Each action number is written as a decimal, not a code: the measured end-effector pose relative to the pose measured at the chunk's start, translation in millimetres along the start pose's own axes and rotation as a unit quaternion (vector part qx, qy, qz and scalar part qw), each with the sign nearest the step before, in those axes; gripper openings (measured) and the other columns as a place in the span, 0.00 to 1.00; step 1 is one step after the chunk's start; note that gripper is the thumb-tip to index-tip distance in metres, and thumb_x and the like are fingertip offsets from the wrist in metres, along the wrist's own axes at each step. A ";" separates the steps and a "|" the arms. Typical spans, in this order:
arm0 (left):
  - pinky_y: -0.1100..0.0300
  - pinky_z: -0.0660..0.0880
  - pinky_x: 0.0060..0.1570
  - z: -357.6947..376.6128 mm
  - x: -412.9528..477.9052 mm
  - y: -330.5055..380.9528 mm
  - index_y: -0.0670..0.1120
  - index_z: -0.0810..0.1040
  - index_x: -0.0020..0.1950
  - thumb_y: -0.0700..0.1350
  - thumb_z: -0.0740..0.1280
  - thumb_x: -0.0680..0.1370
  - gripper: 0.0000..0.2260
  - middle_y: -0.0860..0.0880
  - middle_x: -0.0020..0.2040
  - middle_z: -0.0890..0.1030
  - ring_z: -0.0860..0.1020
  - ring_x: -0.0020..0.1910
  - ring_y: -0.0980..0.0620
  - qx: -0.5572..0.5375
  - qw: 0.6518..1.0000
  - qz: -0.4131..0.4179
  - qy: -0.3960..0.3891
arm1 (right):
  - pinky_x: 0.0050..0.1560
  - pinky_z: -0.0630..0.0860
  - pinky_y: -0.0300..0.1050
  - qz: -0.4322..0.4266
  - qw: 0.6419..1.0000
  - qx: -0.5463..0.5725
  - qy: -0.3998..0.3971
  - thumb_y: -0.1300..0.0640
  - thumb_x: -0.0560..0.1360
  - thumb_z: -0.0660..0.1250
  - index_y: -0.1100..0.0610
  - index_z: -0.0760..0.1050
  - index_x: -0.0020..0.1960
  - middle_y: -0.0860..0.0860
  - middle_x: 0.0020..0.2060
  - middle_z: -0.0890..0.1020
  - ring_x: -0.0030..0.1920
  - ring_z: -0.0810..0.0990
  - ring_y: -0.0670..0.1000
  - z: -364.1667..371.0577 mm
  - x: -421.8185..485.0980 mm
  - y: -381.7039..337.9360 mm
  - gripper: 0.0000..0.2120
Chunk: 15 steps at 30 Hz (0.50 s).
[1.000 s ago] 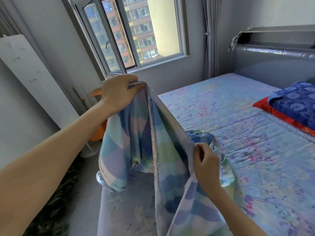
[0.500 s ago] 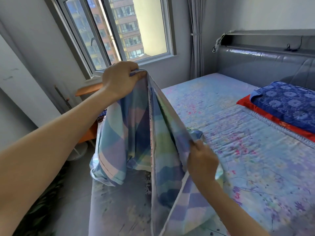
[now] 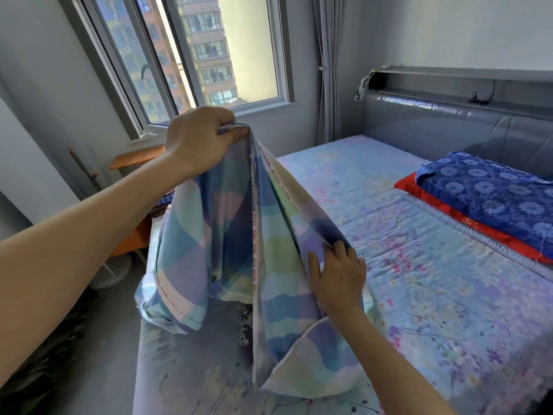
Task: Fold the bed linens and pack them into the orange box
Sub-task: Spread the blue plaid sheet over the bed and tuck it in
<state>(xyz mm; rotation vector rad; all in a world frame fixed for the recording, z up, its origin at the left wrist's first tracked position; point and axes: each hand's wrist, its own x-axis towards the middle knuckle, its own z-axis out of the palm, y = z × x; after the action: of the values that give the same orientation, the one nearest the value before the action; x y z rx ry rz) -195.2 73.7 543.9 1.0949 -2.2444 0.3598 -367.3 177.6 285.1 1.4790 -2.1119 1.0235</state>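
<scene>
Left hand clenched on bunched top of sheet, raised over bed corner. Right hand lower, fingers curled over sheet fold, thumb on near face. We note sheet tail draped onto bed. Orange box partly seen off bed's window side.

Home bedroom: bed, window.

Sunlit window, grey curtain, grey wall, padded grey headboard
</scene>
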 end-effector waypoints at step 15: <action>0.55 0.67 0.43 1.7 2.2 -8.4 0.40 0.78 0.43 0.56 0.60 0.79 0.20 0.43 0.40 0.78 0.74 0.43 0.45 0.007 1.000 -0.021 -0.010 | 0.28 0.66 0.45 -0.088 0.993 0.061 -0.042 0.62 0.68 0.59 0.61 0.73 0.27 0.55 0.26 0.74 0.26 0.73 0.57 22.2 -9.9 -9.1 0.12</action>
<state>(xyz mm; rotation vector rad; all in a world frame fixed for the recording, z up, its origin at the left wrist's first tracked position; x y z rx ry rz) -190.3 66.3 543.8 1.1562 -2.2365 0.3493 -352.8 166.1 266.9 1.7616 -1.9609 1.0570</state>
